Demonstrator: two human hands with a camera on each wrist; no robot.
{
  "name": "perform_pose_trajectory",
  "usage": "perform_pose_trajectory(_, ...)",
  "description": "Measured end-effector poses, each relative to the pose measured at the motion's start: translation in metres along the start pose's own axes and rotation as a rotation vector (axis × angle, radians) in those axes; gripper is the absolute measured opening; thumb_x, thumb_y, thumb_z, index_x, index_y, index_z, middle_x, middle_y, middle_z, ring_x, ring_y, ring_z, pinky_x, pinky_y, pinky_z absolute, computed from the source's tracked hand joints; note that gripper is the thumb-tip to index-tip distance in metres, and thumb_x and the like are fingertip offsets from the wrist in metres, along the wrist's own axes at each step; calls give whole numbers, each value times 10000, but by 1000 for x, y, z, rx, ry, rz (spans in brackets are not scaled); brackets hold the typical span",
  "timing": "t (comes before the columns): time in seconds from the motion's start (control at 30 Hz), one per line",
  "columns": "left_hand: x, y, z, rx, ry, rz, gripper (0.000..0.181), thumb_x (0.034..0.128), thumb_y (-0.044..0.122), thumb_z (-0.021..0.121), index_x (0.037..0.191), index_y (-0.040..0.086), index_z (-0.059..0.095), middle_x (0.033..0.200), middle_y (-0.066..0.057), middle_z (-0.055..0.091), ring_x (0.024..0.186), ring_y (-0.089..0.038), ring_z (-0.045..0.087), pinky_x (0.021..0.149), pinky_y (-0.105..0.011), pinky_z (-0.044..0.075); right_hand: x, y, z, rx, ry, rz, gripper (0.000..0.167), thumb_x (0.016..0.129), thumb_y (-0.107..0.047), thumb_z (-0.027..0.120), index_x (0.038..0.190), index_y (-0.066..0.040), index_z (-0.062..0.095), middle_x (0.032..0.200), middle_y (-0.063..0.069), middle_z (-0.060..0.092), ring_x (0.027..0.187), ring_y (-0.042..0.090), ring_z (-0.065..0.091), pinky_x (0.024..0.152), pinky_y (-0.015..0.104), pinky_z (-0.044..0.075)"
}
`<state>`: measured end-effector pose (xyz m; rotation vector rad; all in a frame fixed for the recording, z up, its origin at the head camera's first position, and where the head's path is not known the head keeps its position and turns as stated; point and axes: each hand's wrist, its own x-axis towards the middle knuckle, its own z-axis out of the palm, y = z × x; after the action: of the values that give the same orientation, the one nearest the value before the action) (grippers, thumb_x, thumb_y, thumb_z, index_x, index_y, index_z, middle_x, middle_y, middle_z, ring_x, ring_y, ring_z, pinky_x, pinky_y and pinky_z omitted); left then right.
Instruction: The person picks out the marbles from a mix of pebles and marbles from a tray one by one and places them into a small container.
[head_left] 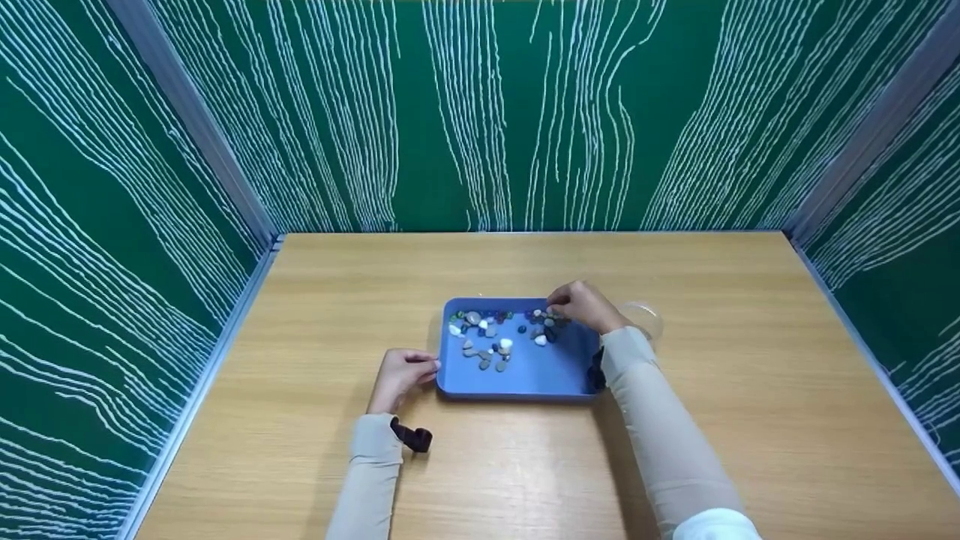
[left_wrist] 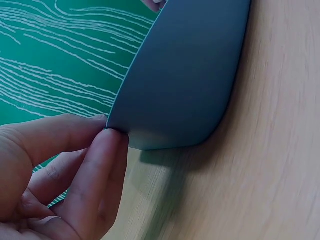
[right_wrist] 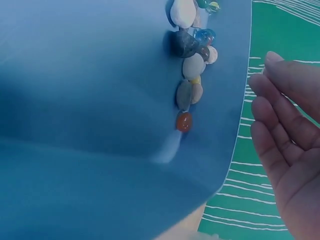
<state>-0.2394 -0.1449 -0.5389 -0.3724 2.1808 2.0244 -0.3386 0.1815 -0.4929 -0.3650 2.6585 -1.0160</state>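
A blue tray [head_left: 555, 371] holds pebbles and glass beads. My left hand [head_left: 401, 377] pinches its left rim between thumb and fingers; in the left wrist view the hand [left_wrist: 82, 175] grips the edge of the tray [left_wrist: 175, 80]. My right hand [head_left: 589, 306] is over the tray's far right rim, beside a cluster of stones. The right wrist view shows this hand [right_wrist: 295, 135] just outside the rim, fingers gently bent, thumb close to the forefinger, no object visible in it. Near it in the tray lie an orange bead [right_wrist: 184, 122] and a white stone [right_wrist: 183, 13].
A clear round container [head_left: 643, 319] stands on the wooden table [head_left: 300, 315] right of the tray, partly behind my right forearm. Green panels [head_left: 465, 112] with white lines enclose the table's back and sides. Stones [head_left: 485, 355] lie in the tray's left half too.
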Motion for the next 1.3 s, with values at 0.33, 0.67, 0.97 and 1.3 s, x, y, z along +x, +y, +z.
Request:
perform_pose_trajectory(0.33,0,0,0,44,3,34,200,785,-83,699,976,-141,688,910,-213,716,717,-156,687,696,-254,624,9,-1,11,-30,6,-7,208,922,-77,619,1100,-22,713,1030,136,705,844,224,635,822,381,594)
perform_pose_trajectory(0.67,1,-1,0,34,9,13,211,774,-88,701,979,-133,689,870,-153,715,711,-147,677,699,-261,625,14,4,20,-86,5,-21,196,909,-45,625,1081,-23,717,1023,135,708,832,216,637,774,352,596)
perform_pose_trajectory(0.97,4,-3,-2,35,12,-13,196,772,-69,712,962,-116,701,857,-141,713,727,-167,692,712,-270,626,18,8,27,-100,-33,31,222,929,-54,602,1125,-54,707,1079,120,696,902,216,638,898,412,583)
perform_pose_trajectory(1.3,-3,6,-3,-5,-44,10,243,793,-100,671,1014,-196,643,837,-98,687,732,-122,647,719,-267,625,19,11,33,-164,10,-48,197,912,-43,627,1086,-21,716,1070,148,704,881,210,632,846,390,595)
